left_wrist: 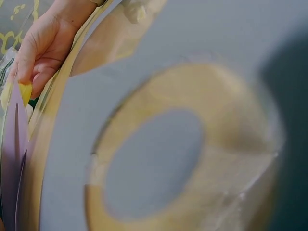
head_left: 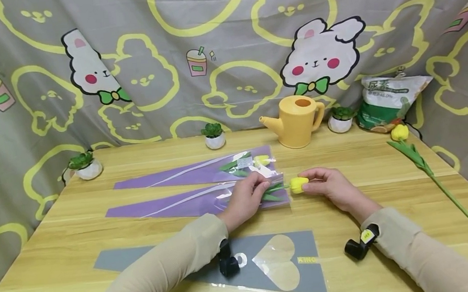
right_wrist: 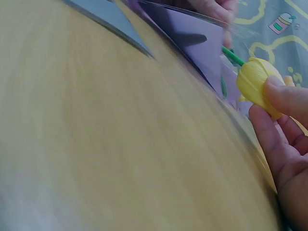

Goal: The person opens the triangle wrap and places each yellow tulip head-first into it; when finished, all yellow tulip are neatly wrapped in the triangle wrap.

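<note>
In the head view, my right hand [head_left: 336, 187] pinches the yellow head of a tulip [head_left: 298, 185] between thumb and fingers. The right wrist view shows that bloom [right_wrist: 256, 82] close up, its green stem running into the sleeve's mouth. My left hand [head_left: 246, 200] has its fingers curled at the open end of the nearer purple flower sleeve [head_left: 180, 202], gripping its clear film. Green leaves lie inside this sleeve, partly behind the left hand. Just beyond lies a second purple sleeve [head_left: 168, 175] with a yellow tulip [head_left: 263, 159] inside.
A flat grey sleeve [head_left: 311, 277] with a heart window lies under my left forearm. Another tulip [head_left: 447, 189] lies at the right. Along the back stand a yellow watering can [head_left: 294, 127], a green-and-white bag [head_left: 385, 104] and potted plants [head_left: 215, 141]. A patterned curtain [head_left: 218, 3] hangs behind.
</note>
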### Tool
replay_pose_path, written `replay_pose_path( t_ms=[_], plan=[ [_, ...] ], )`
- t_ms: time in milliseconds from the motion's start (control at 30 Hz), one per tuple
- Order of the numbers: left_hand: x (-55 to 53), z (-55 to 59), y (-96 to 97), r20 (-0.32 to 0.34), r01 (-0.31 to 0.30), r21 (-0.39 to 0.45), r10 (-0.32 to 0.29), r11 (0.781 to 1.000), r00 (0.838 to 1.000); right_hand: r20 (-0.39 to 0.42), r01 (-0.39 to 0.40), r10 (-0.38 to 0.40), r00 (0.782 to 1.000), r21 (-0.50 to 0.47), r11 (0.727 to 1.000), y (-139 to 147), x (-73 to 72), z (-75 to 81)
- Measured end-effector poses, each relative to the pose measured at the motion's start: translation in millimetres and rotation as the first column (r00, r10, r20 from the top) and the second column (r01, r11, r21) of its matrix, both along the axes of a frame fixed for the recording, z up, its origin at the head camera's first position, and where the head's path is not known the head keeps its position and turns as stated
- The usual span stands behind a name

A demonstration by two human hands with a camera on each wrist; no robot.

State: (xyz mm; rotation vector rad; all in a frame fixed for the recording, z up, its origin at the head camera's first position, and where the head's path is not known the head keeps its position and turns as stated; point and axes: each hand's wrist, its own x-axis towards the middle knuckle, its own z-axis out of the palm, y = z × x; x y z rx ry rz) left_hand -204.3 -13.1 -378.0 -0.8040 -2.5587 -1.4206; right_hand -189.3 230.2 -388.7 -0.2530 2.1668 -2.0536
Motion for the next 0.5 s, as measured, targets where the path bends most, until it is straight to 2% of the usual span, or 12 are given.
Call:
replay_pose_path(
  t_ms=[300,500],
  plan=[
    [-0.8,1.0,3.1,-0.019,-0.012,0.015,0.012,1.0,1.0,0.007,0.013,-0.013,1.0,-0.01,1.0,-10,-1.3,0.2],
    [0.9,1.7,5.0,-0.032,0.01,0.021,-0.01,1.0,0.999,-0.018,0.005,-0.004,1.0,0.051,0.999,-21,-0.4,-0.9]
  ],
)
